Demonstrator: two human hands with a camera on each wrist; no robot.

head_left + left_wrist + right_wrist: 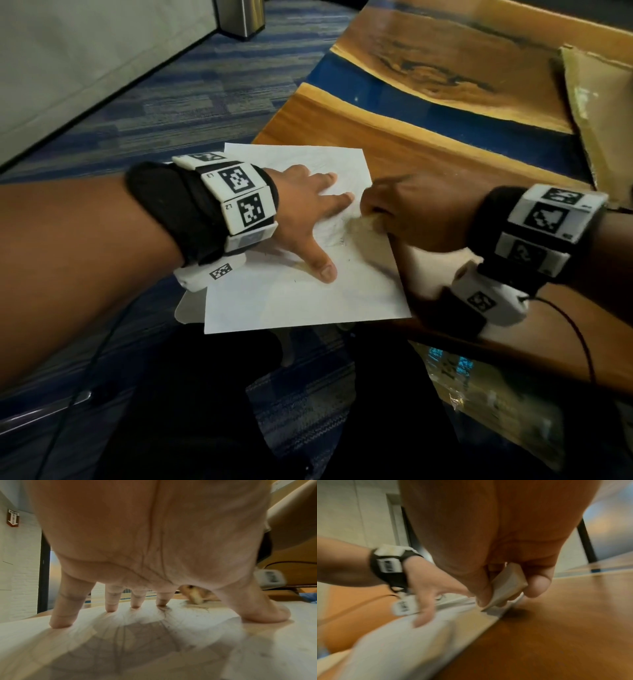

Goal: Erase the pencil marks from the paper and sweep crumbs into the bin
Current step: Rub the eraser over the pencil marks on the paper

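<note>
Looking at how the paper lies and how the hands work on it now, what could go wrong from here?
1. The paper overhangs the table edge at its left side, so hard rubbing might crease or tear it there.
2. The right hand rubs the eraser near the paper's right edge; a stroke could catch and fold that edge.
3. The left hand presses with spread fingertips on pencil marks and might smudge them.

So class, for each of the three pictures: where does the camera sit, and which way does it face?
Head: looks down on the table; both forearms show.
Left wrist: under the palm, along the left hand splayed on the paper.
Right wrist: along the right hand pinching the eraser.
All share the paper.
</note>
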